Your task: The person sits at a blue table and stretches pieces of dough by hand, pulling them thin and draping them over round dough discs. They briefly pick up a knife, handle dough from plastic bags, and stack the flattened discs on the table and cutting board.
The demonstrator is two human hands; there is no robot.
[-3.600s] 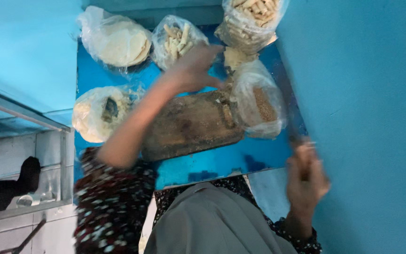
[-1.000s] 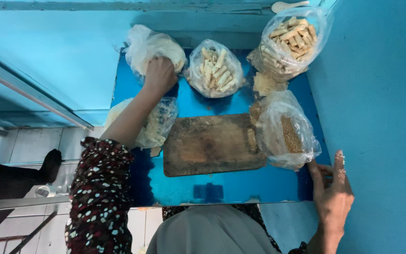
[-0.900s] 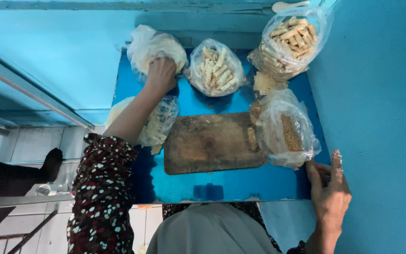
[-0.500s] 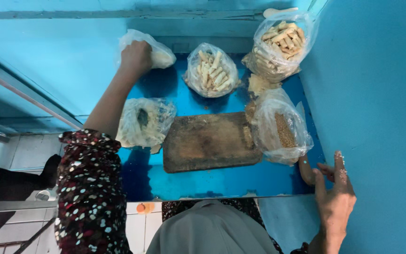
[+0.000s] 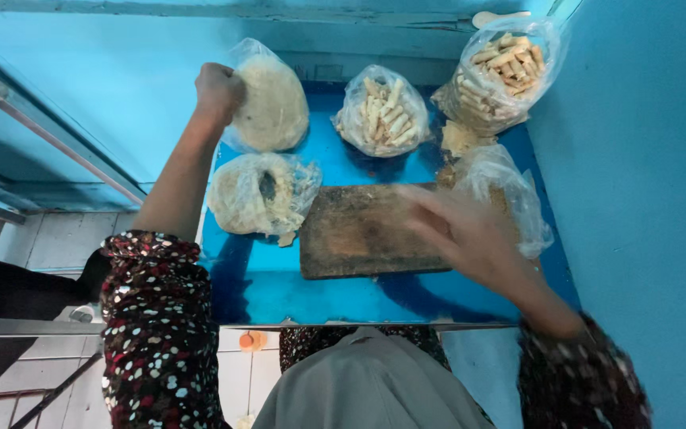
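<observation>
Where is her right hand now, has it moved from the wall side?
Yes. The right hand has swung from the blue table's right edge inward, over the wooden board.

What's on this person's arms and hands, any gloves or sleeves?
No gloves: the left hand and right hand are bare. Both arms wear dark maroon sleeves with small white and red spots; the left is pushed up near the elbow, the right reaches the wrist.
</observation>
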